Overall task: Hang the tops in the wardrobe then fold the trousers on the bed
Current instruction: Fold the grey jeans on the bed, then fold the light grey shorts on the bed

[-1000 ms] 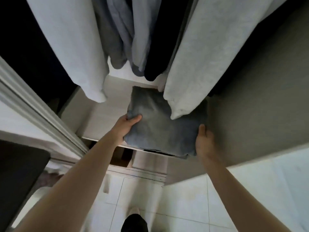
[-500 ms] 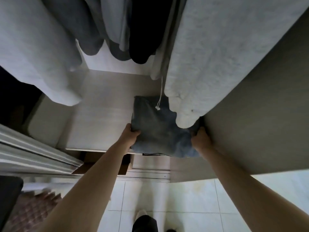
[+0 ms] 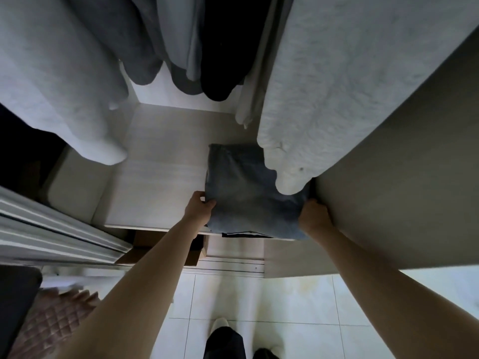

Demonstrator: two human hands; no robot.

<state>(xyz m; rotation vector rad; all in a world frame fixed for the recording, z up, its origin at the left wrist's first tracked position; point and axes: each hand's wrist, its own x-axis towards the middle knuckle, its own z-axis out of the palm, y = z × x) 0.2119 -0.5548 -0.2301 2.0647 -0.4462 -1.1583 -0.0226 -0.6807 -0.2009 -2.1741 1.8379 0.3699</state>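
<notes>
Both hands on the folded trousers, one at each near corner — looks like a two-sided hold to keep the fold square while the bundle sits on the wardrobe shelf. Left hand has thumb on top and fingers curled under the near-left corner, gripping it. Right hand is curled at the near-right corner, squeezed between the bundle and the wardrobe side panel; it seems to be gripping the fabric, fingers mostly hidden.

The trousers lie flat on the right part of the shelf, hard against the side panel, near edge slightly over the shelf front. Likely placed right because that spot is free under the hanging tops.

Look: grey-blue, soft knit-type fabric, compact rectangular fold, several layers visible at the near edge, a waistband-like seam down the far-left side. A light grey top's hem covers the far-right corner.

Judgement: tops hung, trousers folded — stowing step.
</notes>
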